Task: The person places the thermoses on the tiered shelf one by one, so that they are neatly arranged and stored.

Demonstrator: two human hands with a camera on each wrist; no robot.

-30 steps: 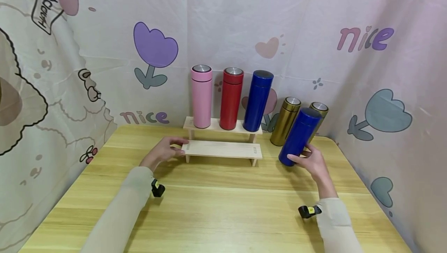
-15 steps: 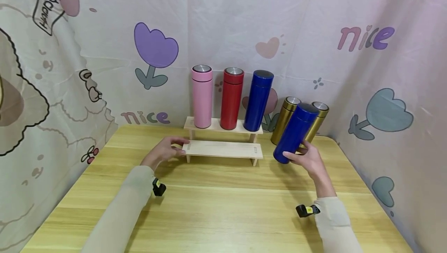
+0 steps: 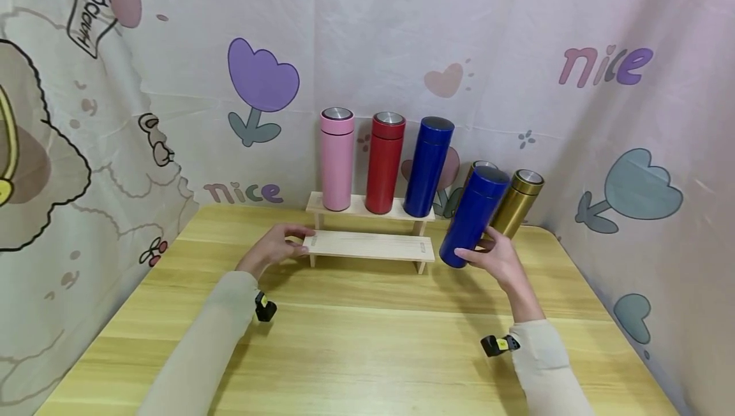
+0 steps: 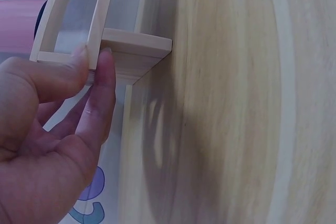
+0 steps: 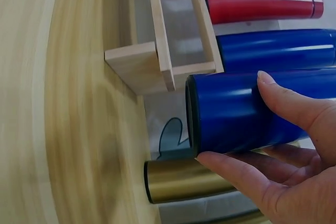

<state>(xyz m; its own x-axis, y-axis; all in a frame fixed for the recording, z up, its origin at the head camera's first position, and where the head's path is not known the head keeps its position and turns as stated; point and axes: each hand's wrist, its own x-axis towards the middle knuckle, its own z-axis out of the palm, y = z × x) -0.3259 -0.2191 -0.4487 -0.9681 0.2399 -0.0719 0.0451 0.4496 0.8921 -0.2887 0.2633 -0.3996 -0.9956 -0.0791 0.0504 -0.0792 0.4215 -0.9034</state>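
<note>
Pale cloth (image 3: 505,20) printed with tulips (image 3: 264,81) and hearts (image 3: 445,80) hangs behind and beside a light wood-grained table (image 3: 373,346).

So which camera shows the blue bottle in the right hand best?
The head view: the blue bottle shows from top to base, tilted in the right hand. The right wrist view is closer but cuts off its top; the left wrist view doesn't show it.

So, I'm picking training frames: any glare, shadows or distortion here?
Head: pale sheen on the wooden tabletop; left wrist: a shadow near the left hand, plank lines bowed, probably by the lens; right wrist: bright streaks on the red flask and the shelved blue flask, fainter shine on the held blue flask.
</note>
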